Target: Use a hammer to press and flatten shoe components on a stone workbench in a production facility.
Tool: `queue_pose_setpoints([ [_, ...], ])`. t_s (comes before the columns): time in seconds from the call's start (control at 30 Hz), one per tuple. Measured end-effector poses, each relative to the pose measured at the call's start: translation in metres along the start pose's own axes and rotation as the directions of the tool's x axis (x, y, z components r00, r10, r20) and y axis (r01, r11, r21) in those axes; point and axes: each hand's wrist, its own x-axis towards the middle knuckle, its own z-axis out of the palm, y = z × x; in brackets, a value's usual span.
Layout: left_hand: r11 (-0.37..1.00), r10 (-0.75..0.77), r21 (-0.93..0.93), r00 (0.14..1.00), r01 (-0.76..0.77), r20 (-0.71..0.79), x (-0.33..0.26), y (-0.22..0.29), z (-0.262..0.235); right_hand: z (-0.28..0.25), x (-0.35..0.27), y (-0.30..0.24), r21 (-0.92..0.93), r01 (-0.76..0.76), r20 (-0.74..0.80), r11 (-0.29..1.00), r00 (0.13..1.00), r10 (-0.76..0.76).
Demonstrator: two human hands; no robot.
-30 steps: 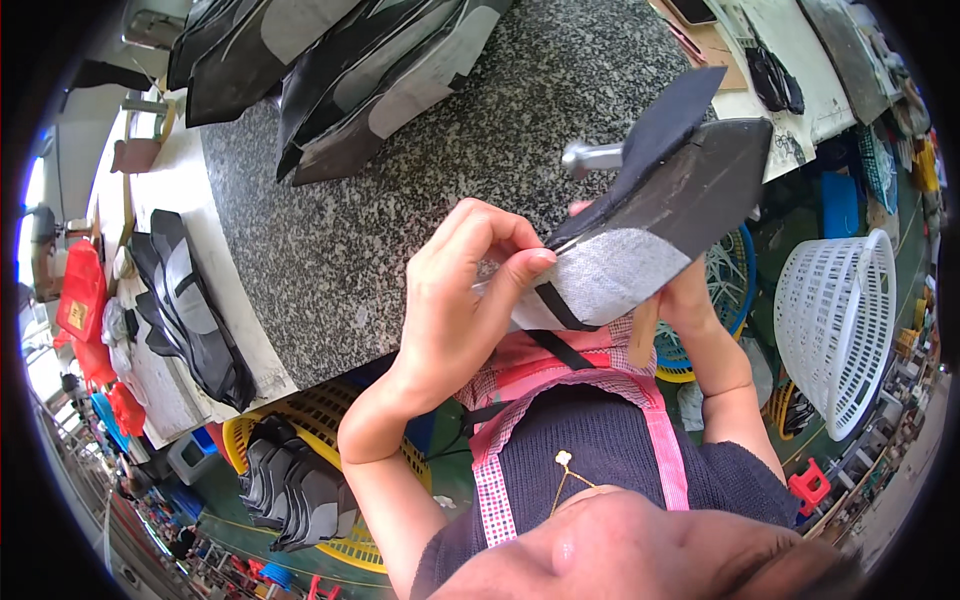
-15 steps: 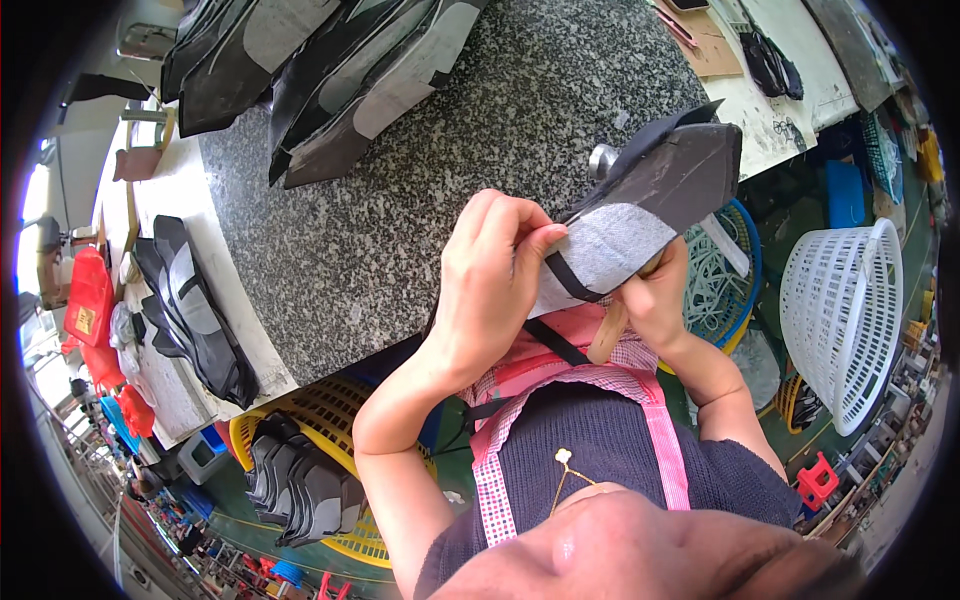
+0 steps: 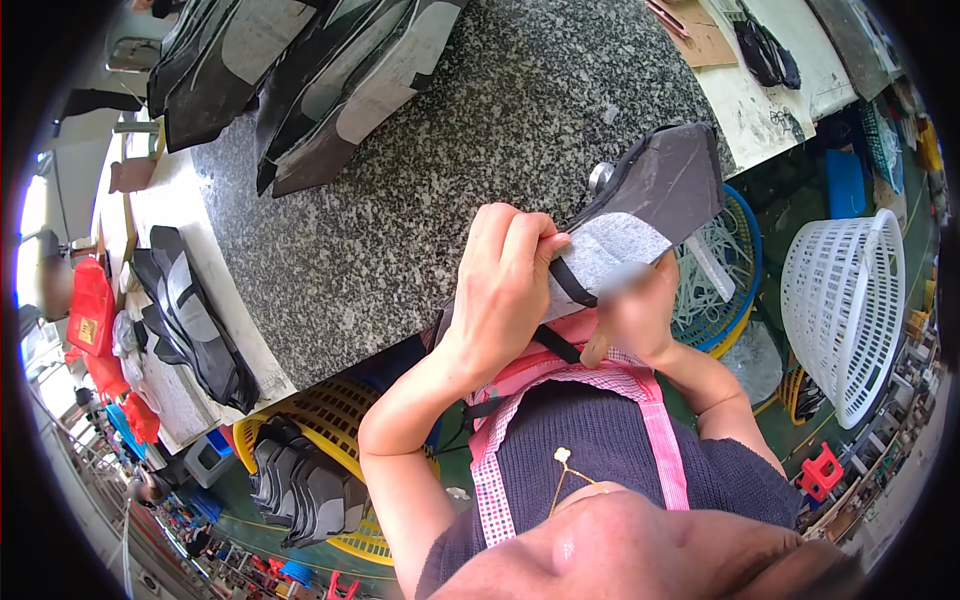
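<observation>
The speckled grey granite desk (image 3: 420,190) spreads before me. Just above its near edge I hold a dark grey and light grey fabric panel (image 3: 640,215): my left hand (image 3: 505,290) pinches it, my blurred right hand (image 3: 635,315) grips beneath.

Both hands have drawn the grey piece (image 3: 640,215) in closer to her chest; the right hand (image 3: 640,315) now blurs beneath it.

Dark grey fabric piece (image 3: 655,195), pale-lined, tilted above table edge.
</observation>
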Motion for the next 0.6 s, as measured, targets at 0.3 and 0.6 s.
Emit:
queue_pose_setpoints([
  [0.3, 0.994, 0.079, 0.079, 0.997, -0.08, 0.014, -0.002, -0.001, 0.002, -0.002, -0.005, 0.01, -0.025, 0.013, 0.001, 1.0, 1.0, -0.013],
  [0.6, 0.989, 0.096, 0.101, 0.989, -0.107, 0.111, -0.005, -0.003, -0.004, 0.003, -0.002, 0.001, 0.011, -0.006, 0.081, 1.0, 0.997, 0.005],
])
